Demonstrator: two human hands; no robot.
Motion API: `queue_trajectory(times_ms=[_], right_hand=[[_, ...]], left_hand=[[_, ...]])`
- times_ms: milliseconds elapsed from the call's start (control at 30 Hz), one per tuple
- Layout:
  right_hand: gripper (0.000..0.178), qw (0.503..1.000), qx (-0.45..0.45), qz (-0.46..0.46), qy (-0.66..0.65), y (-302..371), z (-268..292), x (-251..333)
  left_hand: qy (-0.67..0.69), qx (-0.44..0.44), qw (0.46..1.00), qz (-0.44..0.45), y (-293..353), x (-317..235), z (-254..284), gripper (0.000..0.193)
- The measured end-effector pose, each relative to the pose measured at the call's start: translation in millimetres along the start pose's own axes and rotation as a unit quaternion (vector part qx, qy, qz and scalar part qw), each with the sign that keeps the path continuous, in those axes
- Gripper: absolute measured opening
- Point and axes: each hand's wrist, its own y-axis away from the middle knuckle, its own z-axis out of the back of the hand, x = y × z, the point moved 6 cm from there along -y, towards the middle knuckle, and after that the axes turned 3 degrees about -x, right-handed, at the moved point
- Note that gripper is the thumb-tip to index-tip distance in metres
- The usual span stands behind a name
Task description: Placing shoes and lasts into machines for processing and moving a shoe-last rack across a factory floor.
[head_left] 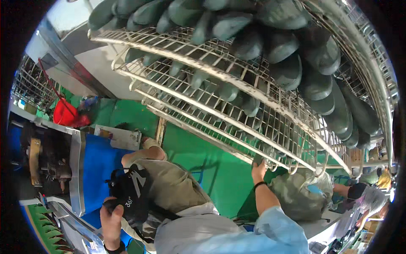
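My left hand [111, 222], at the lower left, is closed around a small dark object [111, 204] beside the black waist bag [131, 192]. Much of that object is hidden by the fingers. My right hand [259, 171] reaches forward to the lower edge of a white wire rack [253, 91]. Between its thumb and fingers is a dark grey flat piece [258, 159], close to the rack's bottom bar. Dark shoe-shaped pieces [285, 72] fill the rack's upper tier, and more lie on the tiers below.
A machine with a blue panel [103, 169] stands at my left. Behind it a red bucket [65, 112] rests on the green floor [182, 144]. A large pale sack [300, 194] sits right of my right arm. Another person's arm [344, 190] shows at the far right.
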Motion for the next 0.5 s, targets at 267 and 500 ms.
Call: queue_trajectory(times_ms=[267,500], right_hand=[[0.04,0.99,-0.043,0.126,0.055,-135,-53,31],[0.027,0.989,0.038,0.111,0.092,-136,-150,29]], left_hand=[[-0.109,0.016,0.994,-0.003,13,24,-60,0.034],[-0.077,-0.075,0.991,0.083,47,15,2,0.047]])
